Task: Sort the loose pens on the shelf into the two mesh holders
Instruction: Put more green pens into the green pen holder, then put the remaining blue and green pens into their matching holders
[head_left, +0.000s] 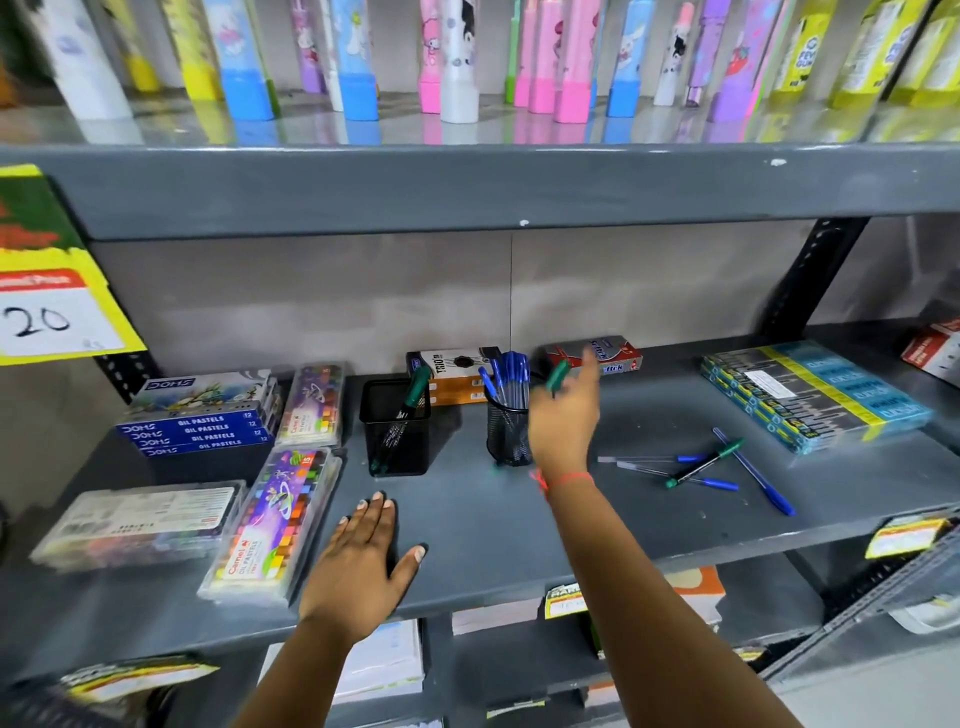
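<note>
- Shelf (467, 519): grey painted metal, matt, lightly scuffed and speckled.
- Upper shelf (467, 130): glossier top, mirrors the coloured tubes.
- Holders (396, 431) (508, 434): black wire mesh, see-through.
- Loose pens (696, 467): plastic; some barrels clear, caps solid blue or green, slightly shiny.
- Pastel cases (270, 525): clear glossy plastic over printed card.
- Boxes (815, 397): shiny film wrap.
- Price tag (52, 312): matt paper, inked by hand.
- Wrist thread (566, 478): red cloth.
- Back wall (363, 296): smooth pale panel.

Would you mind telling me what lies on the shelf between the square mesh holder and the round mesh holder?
Nothing: in the head view, only bare grey shelf separates the square mesh holder from the round mesh holder.
</note>
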